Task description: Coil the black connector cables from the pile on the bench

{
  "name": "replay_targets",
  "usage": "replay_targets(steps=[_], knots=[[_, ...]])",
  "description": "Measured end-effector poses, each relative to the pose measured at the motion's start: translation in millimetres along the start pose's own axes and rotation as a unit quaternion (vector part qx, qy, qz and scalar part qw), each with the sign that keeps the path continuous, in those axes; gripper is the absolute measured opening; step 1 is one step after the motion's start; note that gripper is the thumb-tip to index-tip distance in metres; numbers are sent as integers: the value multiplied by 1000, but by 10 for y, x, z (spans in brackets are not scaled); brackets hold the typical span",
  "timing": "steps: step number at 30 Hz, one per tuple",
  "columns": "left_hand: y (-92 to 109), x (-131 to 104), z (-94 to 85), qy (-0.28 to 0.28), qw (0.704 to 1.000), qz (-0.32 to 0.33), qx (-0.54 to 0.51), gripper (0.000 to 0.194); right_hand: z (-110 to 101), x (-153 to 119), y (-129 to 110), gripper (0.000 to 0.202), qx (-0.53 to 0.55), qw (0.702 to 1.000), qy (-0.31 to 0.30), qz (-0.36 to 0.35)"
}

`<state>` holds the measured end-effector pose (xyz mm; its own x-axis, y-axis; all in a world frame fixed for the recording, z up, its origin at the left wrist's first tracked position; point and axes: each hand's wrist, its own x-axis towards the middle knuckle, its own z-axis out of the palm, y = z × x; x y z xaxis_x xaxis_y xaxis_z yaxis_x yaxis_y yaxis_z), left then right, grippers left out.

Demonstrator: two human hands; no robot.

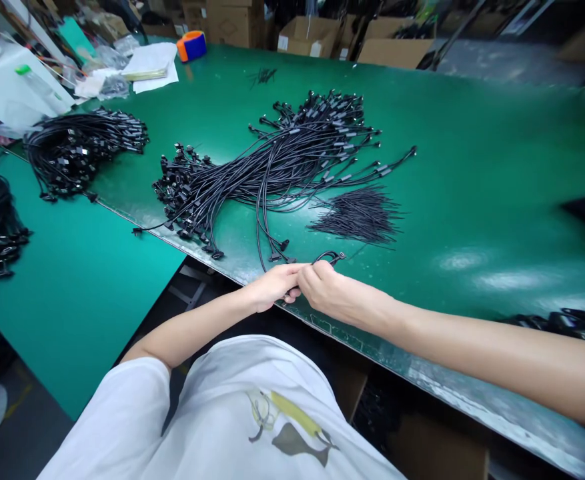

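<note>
My left hand (274,285) and my right hand (318,285) meet at the front edge of the green table, both closed. Between them is a looped black cable (328,255), its coil and a small connector showing just beyond my right fingers. A thin dark strand sticks out to the right there; my fingers hide where it starts. Just past my hands lies a pile of thin black ties (359,215). Behind and to the left spreads a big heap of loose black cables (267,160) with connectors at both ends, a few reaching close to my left hand.
Bundled cables (85,150) lie on the left, with more on a lower green surface (117,267). A roll of orange and blue tape (191,47) and papers (149,63) stand at the back left. More black bundles (567,323) sit by my right forearm. Cardboard boxes (307,35) line the far side.
</note>
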<state>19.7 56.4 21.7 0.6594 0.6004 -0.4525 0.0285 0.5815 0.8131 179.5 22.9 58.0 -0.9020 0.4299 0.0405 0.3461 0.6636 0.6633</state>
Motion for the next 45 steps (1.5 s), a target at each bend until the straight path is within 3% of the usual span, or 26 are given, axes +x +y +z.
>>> replay_targets(steps=[4, 7, 9, 11, 13, 16, 17, 18, 20, 22, 24, 25, 27, 30, 32, 35, 38, 40, 43, 45], knots=[[-53, 15, 24, 58, 995, 72, -25, 36, 150, 39, 17, 21, 115, 986, 44, 116], [-91, 79, -14, 100, 984, 112, -92, 34, 227, 85, -25, 17, 193, 952, 82, 224], [-80, 108, -45, 107, 974, 142, -138, 23, 242, 123, -82, 21, 223, 917, 97, 317], [-30, 89, -73, 98, 967, 191, -139, 11, 247, 154, -125, 27, 285, 863, 106, 402], [31, 23, -100, 96, 961, 252, -57, 5, 264, 157, -121, 31, 419, 780, 100, 453], [59, -78, -154, 92, 928, 314, 177, 24, 291, 93, -34, 32, 606, 628, 86, 480], [42, -91, -177, 81, 911, 320, 247, 28, 284, 61, -3, 32, 630, 597, 96, 487], [15, -89, -202, 69, 898, 319, 296, 31, 263, 30, 19, 32, 635, 583, 116, 493], [-38, -52, -246, 47, 901, 298, 313, 30, 183, -14, 17, 31, 608, 610, 163, 480], [-47, -7, -272, 37, 938, 256, 231, 24, 85, -21, -48, 30, 570, 681, 183, 421], [10, -3, -275, 38, 967, 226, 109, 20, 31, -6, -137, 30, 547, 742, 162, 352], [54, -24, -268, 36, 971, 226, 66, 19, 34, -1, -172, 30, 545, 754, 145, 335], [132, -101, -240, 8, 966, 251, 62, 18, 98, -9, -196, 30, 562, 735, 118, 360], [118, -208, -174, -60, 944, 268, 184, 21, 242, -66, -131, 31, 603, 644, 116, 456], [29, -211, -136, -53, 947, 247, 198, 23, 287, -102, -82, 32, 617, 608, 125, 484], [-85, -136, -116, -1, 974, 207, 93, 36, 249, -114, -72, 34, 620, 614, 133, 469], [-85, -76, -119, -10, 976, 193, 98, 52, 169, -97, -110, 35, 630, 626, 132, 440], [-57, -61, -109, -18, 972, 197, 129, 53, 138, -78, -138, 34, 613, 658, 124, 419], [-37, -35, -67, 13, 971, 211, 108, 50, 143, -23, -190, 31, 443, 769, 109, 449], [-39, 1, -33, 41, 970, 222, 93, 49, 181, 27, -242, 28, 315, 818, 106, 470]])
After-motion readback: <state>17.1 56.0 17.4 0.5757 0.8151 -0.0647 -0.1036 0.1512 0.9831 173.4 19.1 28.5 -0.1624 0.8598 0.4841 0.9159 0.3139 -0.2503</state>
